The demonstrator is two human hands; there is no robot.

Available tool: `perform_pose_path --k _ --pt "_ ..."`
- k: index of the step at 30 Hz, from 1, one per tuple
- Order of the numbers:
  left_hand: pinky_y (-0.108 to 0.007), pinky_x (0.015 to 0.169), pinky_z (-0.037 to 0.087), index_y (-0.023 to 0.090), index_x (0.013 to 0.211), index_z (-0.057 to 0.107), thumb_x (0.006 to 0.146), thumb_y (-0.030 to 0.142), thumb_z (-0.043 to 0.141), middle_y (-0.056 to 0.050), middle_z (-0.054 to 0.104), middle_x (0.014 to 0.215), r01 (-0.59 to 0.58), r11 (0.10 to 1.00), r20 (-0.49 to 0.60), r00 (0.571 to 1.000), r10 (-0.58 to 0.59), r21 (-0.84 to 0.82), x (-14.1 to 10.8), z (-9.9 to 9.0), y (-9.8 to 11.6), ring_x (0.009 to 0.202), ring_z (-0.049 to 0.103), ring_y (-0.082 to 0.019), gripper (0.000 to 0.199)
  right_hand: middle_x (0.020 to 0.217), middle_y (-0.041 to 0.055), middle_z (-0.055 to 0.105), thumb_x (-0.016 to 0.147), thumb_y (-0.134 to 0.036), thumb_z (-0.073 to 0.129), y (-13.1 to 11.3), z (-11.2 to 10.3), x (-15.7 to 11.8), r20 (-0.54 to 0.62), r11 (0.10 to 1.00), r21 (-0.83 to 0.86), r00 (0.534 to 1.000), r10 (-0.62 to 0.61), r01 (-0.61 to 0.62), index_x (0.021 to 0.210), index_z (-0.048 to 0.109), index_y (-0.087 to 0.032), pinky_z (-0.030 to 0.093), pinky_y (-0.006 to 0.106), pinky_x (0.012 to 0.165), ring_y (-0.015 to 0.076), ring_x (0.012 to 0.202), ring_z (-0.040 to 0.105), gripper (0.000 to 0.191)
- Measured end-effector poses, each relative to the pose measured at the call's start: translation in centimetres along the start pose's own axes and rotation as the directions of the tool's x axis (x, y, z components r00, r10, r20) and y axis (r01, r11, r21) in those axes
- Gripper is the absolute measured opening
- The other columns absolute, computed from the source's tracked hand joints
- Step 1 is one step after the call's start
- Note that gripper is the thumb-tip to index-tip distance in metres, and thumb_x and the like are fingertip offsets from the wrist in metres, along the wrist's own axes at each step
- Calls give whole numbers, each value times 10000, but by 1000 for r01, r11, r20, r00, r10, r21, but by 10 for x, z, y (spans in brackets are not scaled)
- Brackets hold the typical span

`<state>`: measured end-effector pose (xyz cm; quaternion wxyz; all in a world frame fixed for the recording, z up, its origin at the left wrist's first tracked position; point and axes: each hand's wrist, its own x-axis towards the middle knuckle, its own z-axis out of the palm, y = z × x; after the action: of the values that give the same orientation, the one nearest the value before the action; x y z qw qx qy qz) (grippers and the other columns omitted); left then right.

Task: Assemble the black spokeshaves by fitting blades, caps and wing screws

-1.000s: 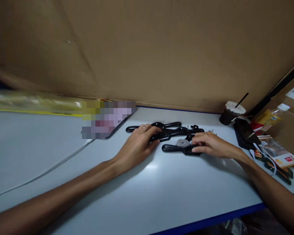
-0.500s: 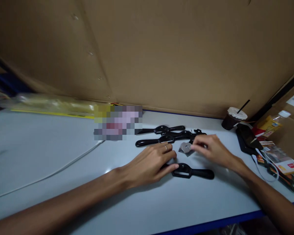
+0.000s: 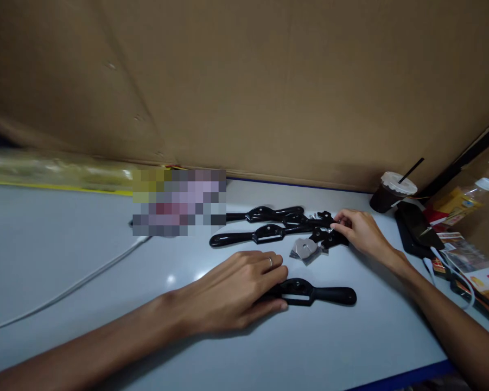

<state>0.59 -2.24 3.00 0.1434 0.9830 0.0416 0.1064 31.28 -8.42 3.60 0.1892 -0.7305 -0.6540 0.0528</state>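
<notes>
My left hand [image 3: 244,285] is closed around the left end of a black spokeshave body [image 3: 334,295] lying on the white table; its other handle sticks out to the right. My right hand [image 3: 360,233] reaches to a small pile of flat black metal plates [image 3: 329,237], thumb and finger pinched together at the pile's upper edge. What is between those fingertips I cannot make out. Left of the pile lie grey metal blades [image 3: 304,248] on a bit of clear plastic. Behind them are more black spokeshave bodies [image 3: 244,237], partly overlapping.
At the back right stands a lidded cup [image 3: 385,198] with a black straw. A phone [image 3: 419,228], a bottle [image 3: 478,193], a booklet [image 3: 470,260] and a white cable crowd the right side. Another white cable [image 3: 85,285] crosses the left. A cardboard wall [image 3: 248,87] closes off the back.
My right hand has moved from the grey blades rightward and back to the black plates. My left hand stays on the spokeshave body. The view has shifted slightly.
</notes>
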Motion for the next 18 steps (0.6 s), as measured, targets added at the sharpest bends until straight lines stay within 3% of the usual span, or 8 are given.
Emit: perform_pose_path --k 6,10,15,18 --pt "-322 602 348 210 904 527 1010 328 540 -20 594 842 18 1000 19 1000 -18 10 -1 1 0 704 529 -191 158 980 65 772 988 -269 491 -20 2 -1 -85 990 132 996 -34 45 1056 745 -208 488 337 823 220 904 697 270" --pt "-324 597 343 210 908 517 1016 334 532 -17 588 841 11 1000 24 1000 -11 7 -2 0 1 702 526 -193 165 955 74 756 972 -255 499 -22 -7 -3 -140 991 123 989 -40 58 982 746 -202 477 356 811 235 899 676 253" --pt "-322 596 340 210 907 519 1012 325 538 -14 584 838 7 1000 8 1000 -7 11 0 1 0 700 529 -192 157 884 43 708 898 -207 636 -21 -12 -6 -57 992 67 993 -99 103 926 732 -214 460 341 754 222 844 637 101" --pt "-318 603 340 210 908 526 1002 313 555 -13 585 842 14 1000 12 1000 -14 5 -1 2 0 704 532 -192 143 1024 54 692 866 -232 733 -25 -12 -11 14 986 42 986 -164 163 1103 725 -229 475 373 857 238 966 633 237"
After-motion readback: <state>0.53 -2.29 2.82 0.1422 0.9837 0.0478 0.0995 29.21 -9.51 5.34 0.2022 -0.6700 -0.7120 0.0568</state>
